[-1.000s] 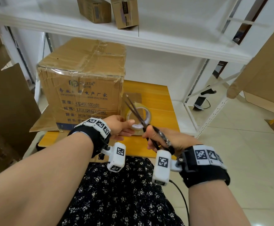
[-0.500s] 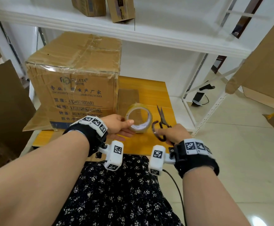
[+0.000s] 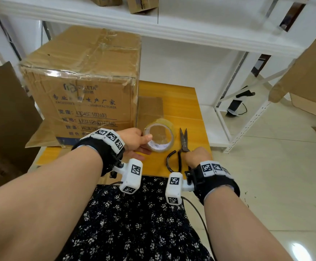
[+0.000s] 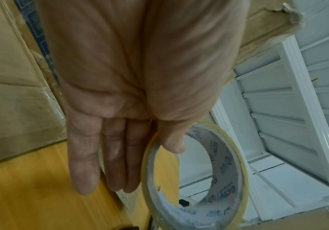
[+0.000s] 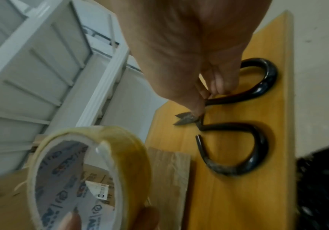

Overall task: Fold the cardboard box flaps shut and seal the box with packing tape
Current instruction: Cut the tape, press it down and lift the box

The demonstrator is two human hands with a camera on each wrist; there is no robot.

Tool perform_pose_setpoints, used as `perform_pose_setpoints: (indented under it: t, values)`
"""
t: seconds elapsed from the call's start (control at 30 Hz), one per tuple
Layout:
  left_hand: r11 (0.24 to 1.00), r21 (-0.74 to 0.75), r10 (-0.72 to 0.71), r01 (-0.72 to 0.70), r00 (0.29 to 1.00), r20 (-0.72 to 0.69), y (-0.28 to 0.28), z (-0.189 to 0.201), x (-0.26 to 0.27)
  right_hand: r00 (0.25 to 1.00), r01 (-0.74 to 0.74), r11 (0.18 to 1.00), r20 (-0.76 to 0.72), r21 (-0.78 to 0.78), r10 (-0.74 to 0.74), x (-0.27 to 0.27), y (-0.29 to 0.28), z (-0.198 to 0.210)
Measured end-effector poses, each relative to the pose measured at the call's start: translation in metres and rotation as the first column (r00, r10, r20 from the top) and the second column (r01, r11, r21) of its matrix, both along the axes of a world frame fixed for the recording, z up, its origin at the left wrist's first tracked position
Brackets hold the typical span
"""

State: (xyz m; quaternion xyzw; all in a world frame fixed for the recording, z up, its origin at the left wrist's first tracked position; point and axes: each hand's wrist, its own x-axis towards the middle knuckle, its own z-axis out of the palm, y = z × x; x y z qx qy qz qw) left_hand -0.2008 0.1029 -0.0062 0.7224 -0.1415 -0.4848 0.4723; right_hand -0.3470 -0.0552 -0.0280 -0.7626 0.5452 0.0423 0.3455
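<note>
A big brown cardboard box (image 3: 85, 81) stands on the yellow table (image 3: 183, 102), its top flaps folded flat under clear tape. In front of its right corner my left hand (image 3: 146, 144) holds a roll of clear packing tape (image 3: 170, 127). The thumb hooks inside the core and the fingers lie underneath. The left wrist view shows this roll (image 4: 236, 163) with the thumb over its rim. Black scissors (image 3: 183, 140) lie flat on the table right of the roll, blades pointing away. My right hand (image 3: 192, 155) pinches one handle near the pivot, as the right wrist view shows on the scissors (image 5: 258, 93).
A white shelf (image 3: 191, 29) hangs low over the box, with small cartons (image 3: 142, 4) on it. Flat cardboard sheets lean at the left (image 3: 6, 113) and right (image 3: 307, 78). A cardboard piece (image 3: 149, 108) lies beside the box. Tiled floor (image 3: 266, 166) lies right of the table.
My right hand has carried the scissors from upright in front of the roll down to the table at its right and laid them flat. The left hand kept holding the roll.
</note>
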Motion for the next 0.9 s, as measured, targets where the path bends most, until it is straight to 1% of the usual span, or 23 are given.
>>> perform_pose_setpoints:
  t: [0.03, 0.1, 0.13, 0.17, 0.2, 0.23, 0.3, 0.33, 0.4, 0.43, 0.5, 0.6, 0.67, 0.8, 0.9]
  values:
    - [1.0, 0.01, -0.005, 0.005, 1.0, 0.013, 0.0, 0.0, 0.0, 0.999, -0.008, 1.0, 0.051, 0.001, 0.008, 0.001, 0.0, 0.003]
    - [0.999, 0.035, -0.035, 0.033, 0.998, 0.05, -0.001, 0.0, 0.0, 0.966, -0.012, 0.999, 0.256, -0.029, 0.02, 0.003, -0.003, 0.014]
    - [0.997, 0.05, -0.06, 0.056, 0.995, 0.074, -0.001, 0.0, -0.001, 0.927, -0.019, 0.998, 0.372, -0.056, 0.038, 0.004, -0.003, 0.024]
    - [0.994, 0.067, -0.088, 0.082, 0.991, 0.098, -0.002, 0.0, -0.001, 0.873, -0.057, 0.996, 0.48, -0.066, 0.082, 0.005, -0.004, 0.034]
    - [0.991, 0.08, -0.115, 0.106, 0.986, 0.119, -0.002, 0.0, -0.002, 0.815, -0.136, 0.987, 0.558, -0.082, 0.158, 0.005, -0.003, 0.045]
    - [0.988, 0.089, -0.137, 0.126, 0.982, 0.133, -0.002, 0.001, -0.003, 0.766, -0.237, 0.966, 0.59, -0.107, 0.254, 0.006, -0.002, 0.052]
    - [0.984, 0.091, -0.162, 0.151, 0.977, 0.138, -0.003, 0.003, -0.006, 0.711, -0.43, 0.894, 0.561, -0.13, 0.424, 0.008, 0.0, 0.064]
    - [0.983, 0.09, -0.171, 0.16, 0.975, 0.139, -0.003, 0.004, -0.008, 0.701, -0.495, 0.861, 0.532, -0.116, 0.475, 0.008, 0.002, 0.068]
    - [0.978, 0.1, -0.197, 0.183, 0.969, 0.15, -0.004, 0.009, -0.01, 0.674, -0.57, 0.819, 0.53, -0.069, 0.515, 0.007, 0.007, 0.071]
    - [0.974, 0.111, -0.213, 0.197, 0.964, 0.157, -0.003, 0.01, -0.011, 0.661, -0.583, 0.81, 0.546, -0.058, 0.515, 0.006, 0.009, 0.07]
    - [0.965, 0.135, -0.245, 0.224, 0.955, 0.168, -0.003, 0.012, -0.011, 0.652, -0.569, 0.819, 0.565, -0.076, 0.505, 0.005, 0.014, 0.067]
    - [0.957, 0.149, -0.274, 0.25, 0.947, 0.166, 0.0, 0.012, -0.012, 0.665, -0.513, 0.853, 0.584, -0.097, 0.466, 0.003, 0.02, 0.066]
    - [0.957, 0.138, -0.276, 0.256, 0.949, 0.155, 0.001, 0.01, -0.014, 0.666, -0.499, 0.86, 0.587, -0.107, 0.46, 0.002, 0.022, 0.066]
    - [0.961, 0.107, -0.265, 0.253, 0.957, 0.121, 0.005, 0.008, -0.017, 0.665, -0.498, 0.842, 0.531, -0.208, 0.525, 0.002, 0.026, 0.063]
    - [0.956, 0.127, -0.282, 0.265, 0.948, 0.145, 0.005, 0.008, -0.017, 0.669, -0.511, 0.807, 0.453, -0.296, 0.59, 0.001, 0.03, 0.063]
